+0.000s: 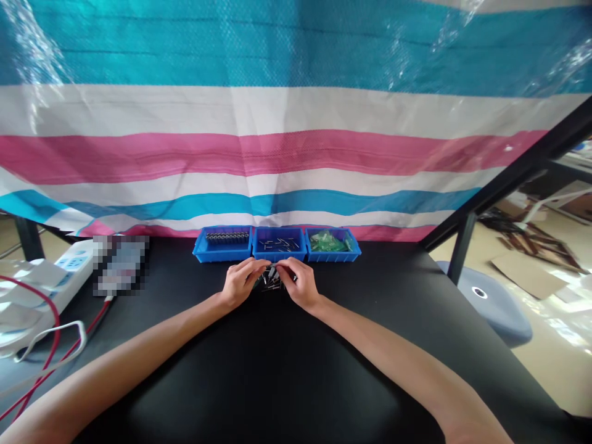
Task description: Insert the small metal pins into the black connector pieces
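Observation:
Both my hands meet over a small pile of dark metal parts [272, 285] on the black table [287, 370], just in front of three blue trays. My left hand [240, 282] has its fingers pinched together at the pile. My right hand [300, 283] is curled, its fingertips pinching a small silvery part [274, 270] that both hands touch. What exactly each finger grips is too small to make out.
The left blue tray [222, 244] holds a row of dark parts, the middle tray [279, 245] small metal pins, the right tray [332, 244] green pieces. A white power strip [69, 271] and red cable [55, 345] lie at left. A striped tarp hangs behind; a blue stool [490, 302] stands right.

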### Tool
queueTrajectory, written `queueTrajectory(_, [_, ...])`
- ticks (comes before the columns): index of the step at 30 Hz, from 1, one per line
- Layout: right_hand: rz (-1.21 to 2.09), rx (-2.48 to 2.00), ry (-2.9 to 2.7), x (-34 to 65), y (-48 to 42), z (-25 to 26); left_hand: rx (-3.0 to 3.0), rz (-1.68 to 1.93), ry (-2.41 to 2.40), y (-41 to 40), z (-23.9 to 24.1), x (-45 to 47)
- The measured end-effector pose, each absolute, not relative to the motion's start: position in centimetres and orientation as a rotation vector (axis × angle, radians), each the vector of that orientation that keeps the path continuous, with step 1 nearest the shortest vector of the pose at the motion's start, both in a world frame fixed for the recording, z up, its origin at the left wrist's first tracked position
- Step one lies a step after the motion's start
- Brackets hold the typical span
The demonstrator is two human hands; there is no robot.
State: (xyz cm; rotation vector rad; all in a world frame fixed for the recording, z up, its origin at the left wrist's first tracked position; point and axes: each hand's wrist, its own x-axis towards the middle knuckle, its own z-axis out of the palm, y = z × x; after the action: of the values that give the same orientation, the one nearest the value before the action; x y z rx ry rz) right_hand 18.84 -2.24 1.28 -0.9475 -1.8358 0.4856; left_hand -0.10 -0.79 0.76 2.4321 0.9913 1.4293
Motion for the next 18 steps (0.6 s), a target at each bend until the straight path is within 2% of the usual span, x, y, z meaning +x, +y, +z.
queueTrajectory(18, [0.483, -0.932, -1.831, 18.79, -2.24, 1.05, 2.369, 1.37, 1.137, -0.66, 0.65, -0.05])
